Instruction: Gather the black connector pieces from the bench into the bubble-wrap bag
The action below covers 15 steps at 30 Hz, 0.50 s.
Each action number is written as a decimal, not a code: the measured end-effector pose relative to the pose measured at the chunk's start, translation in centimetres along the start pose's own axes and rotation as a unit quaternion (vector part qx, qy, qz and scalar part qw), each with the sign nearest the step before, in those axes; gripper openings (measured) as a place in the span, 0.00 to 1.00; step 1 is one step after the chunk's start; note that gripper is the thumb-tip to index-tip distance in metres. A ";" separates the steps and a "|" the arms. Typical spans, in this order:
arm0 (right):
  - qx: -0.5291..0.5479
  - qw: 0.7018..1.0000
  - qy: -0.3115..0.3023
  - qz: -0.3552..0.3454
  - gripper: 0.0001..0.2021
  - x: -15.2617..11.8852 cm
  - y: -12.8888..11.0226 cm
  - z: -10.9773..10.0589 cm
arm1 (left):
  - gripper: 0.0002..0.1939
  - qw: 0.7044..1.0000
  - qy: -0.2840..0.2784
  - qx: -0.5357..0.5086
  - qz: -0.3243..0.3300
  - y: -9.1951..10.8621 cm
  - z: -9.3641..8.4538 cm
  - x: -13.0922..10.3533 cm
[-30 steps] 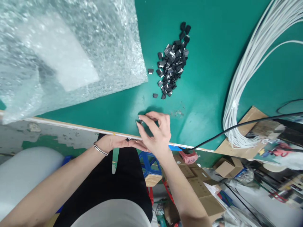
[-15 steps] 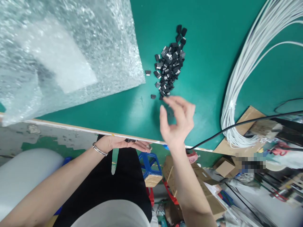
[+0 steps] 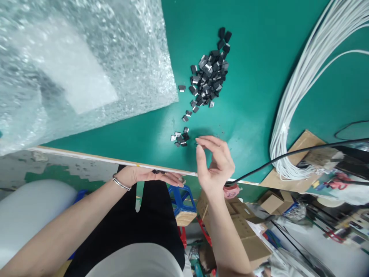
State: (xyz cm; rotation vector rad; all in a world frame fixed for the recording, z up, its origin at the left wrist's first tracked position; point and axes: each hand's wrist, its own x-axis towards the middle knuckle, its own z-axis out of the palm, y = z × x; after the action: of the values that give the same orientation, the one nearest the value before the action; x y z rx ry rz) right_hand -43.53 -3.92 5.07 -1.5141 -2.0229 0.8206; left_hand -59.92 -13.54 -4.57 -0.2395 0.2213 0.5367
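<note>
A heap of small black plastic pieces with shiny metal faces (image 3: 208, 77) lies on the green tabletop. A smaller cluster of the same pieces (image 3: 180, 137) has come to rest near the table edge. Just right of that cluster hovers my right hand (image 3: 216, 161), fingers curved and thumb tip apart from the forefinger, with nothing visible between them. My left hand (image 3: 155, 176) is held palm up against the underside of the edge, its fingers stretched out. Something small and dark shows at its palm, partly hidden by the edge; I cannot tell what.
Bubble wrap (image 3: 115, 57) covers the table's left side. A coil of white cable (image 3: 284, 115) lies at the right, and a black cable (image 3: 259, 163) crosses the edge there. Below stand a blue stool (image 3: 182, 200) and cardboard boxes (image 3: 245, 234).
My right hand has moved from the heap toward the table edge. Several black pieces have shifted from the heap's near end to form the small cluster. My left hand stays in place.
</note>
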 end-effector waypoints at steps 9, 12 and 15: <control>-0.040 0.997 -0.058 -0.043 0.11 -0.2 -0.2 0.8 | 0.24 1.000 -0.021 0.016 0.013 -0.3 -0.4 -0.1; -0.038 0.996 -0.069 -0.042 0.11 -0.4 -0.5 0.9 | 0.24 0.999 -0.034 0.021 0.013 -0.5 -0.9 0.0; -0.012 0.997 -0.073 -0.022 0.12 -0.4 -0.7 0.8 | 0.25 0.999 -0.041 0.026 0.003 -0.6 -1.2 0.1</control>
State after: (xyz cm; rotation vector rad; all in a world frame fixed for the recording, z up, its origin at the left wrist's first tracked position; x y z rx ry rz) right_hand -44.44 -4.62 4.93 -1.4542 -2.1706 0.9158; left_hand -59.69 -14.39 -5.64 -0.1665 0.1562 0.5455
